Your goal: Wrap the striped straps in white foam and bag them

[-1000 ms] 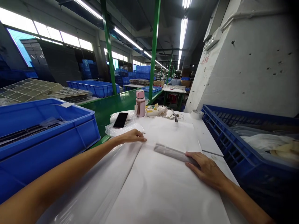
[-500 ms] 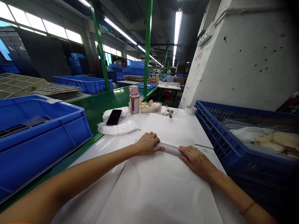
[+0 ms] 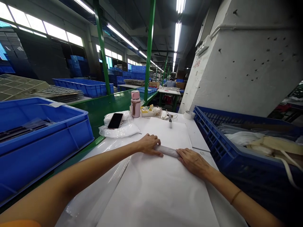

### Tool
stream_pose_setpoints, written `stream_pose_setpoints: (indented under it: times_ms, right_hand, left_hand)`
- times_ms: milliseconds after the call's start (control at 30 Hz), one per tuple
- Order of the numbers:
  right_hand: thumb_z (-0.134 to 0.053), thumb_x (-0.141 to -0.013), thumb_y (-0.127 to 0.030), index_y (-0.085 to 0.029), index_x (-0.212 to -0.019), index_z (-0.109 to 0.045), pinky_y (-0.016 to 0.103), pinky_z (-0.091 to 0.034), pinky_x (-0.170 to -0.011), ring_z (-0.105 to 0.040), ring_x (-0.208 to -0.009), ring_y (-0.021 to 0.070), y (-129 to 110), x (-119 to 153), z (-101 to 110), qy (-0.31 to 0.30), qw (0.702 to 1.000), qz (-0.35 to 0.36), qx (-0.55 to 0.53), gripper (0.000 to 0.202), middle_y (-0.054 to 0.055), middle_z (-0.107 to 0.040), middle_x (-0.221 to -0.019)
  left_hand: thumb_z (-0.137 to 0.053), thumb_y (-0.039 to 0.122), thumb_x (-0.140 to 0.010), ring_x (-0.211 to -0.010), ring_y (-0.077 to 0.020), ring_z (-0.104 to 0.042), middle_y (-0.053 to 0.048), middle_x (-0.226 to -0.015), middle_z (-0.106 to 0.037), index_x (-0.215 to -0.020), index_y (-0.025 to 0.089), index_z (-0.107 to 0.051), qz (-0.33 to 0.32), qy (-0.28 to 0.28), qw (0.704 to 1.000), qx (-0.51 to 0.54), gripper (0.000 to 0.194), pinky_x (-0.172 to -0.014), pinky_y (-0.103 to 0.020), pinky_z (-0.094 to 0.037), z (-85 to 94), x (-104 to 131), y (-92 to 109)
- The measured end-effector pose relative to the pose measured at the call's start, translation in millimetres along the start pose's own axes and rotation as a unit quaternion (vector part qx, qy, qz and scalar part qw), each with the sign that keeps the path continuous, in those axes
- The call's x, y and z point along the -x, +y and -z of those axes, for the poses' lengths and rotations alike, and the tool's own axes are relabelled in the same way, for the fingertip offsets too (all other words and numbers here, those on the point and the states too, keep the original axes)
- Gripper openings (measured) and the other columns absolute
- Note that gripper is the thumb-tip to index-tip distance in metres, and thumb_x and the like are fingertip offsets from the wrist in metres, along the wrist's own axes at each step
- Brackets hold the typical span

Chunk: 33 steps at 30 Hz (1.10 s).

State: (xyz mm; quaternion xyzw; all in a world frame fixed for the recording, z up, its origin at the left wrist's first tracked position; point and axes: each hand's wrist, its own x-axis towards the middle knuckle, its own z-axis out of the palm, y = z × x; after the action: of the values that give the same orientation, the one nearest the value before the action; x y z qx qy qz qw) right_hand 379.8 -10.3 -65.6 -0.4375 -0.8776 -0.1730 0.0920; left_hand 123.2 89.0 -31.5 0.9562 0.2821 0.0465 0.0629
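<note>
A long flat grey strip [image 3: 169, 151] lies across a white sheet [image 3: 156, 192] on the table. My left hand [image 3: 148, 144] is curled over the strip's left end, and my right hand [image 3: 193, 161] lies over its right end, fingers pointing left along it. Only the strip's middle shows between the two hands. A clear film [image 3: 104, 186] covers the table to the left of the sheet, under my left forearm.
A black phone [image 3: 115, 120] rests on a plastic bag [image 3: 123, 130] at the left rear. Behind stand a pink bottle [image 3: 135, 104], a small tray of bits [image 3: 151, 111] and a tape roll [image 3: 189, 114]. Blue crates flank the table, left [image 3: 47, 142] and right [image 3: 213, 138].
My left hand has come from the table's left side onto the strip's left end. Both hands and the strip now sit closer together on the sheet.
</note>
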Motion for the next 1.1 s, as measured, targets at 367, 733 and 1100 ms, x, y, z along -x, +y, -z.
stream_pose_setpoints:
  times_ms: [367, 733, 1100]
  right_hand:
    - [-0.035, -0.080, 0.006, -0.006, -0.114, -0.053, 0.035, -0.053, -0.075, -0.061, -0.085, 0.0232, 2.6, -3.2, -0.5, -0.018, 0.999, 0.007, 0.037, 0.041, 0.013, -0.065, -0.091]
    - [-0.031, -0.076, 0.007, -0.009, -0.113, -0.056, 0.039, -0.050, -0.072, -0.060, -0.075, 0.0223, -41.4, 32.1, 35.5, -0.040, 0.998, -0.008, -0.045, 0.048, 0.011, -0.063, -0.083]
    - [-0.039, -0.095, -0.030, -0.019, -0.099, -0.065, 0.028, -0.047, -0.073, -0.059, -0.083, 0.0201, -45.5, 34.3, 87.5, -0.203, 0.863, -0.135, -0.442, 0.029, 0.003, -0.065, -0.089]
  left_hand:
    - [-0.052, 0.044, -0.084, -0.086, -0.0225, -0.059, -0.006, -0.092, -0.064, -0.102, 0.020, -0.057, -0.025, 0.032, 0.999, -0.027, 0.031, -0.085, -0.035, -0.037, 1.0, 4.6, -1.5]
    - [-0.046, 0.026, -0.090, -0.091, -0.0190, -0.058, -0.004, -0.094, -0.064, -0.108, 0.026, -0.057, -0.029, -0.003, 0.999, 0.040, 0.021, -0.082, -0.028, -0.039, 17.7, 60.8, 16.2]
    - [-0.054, 0.021, -0.083, -0.071, -0.0141, -0.063, 0.000, -0.082, -0.068, -0.092, 0.018, -0.062, 0.042, -0.187, 0.959, 0.211, 0.012, -0.056, -0.018, -0.044, 48.4, 114.4, -9.7]
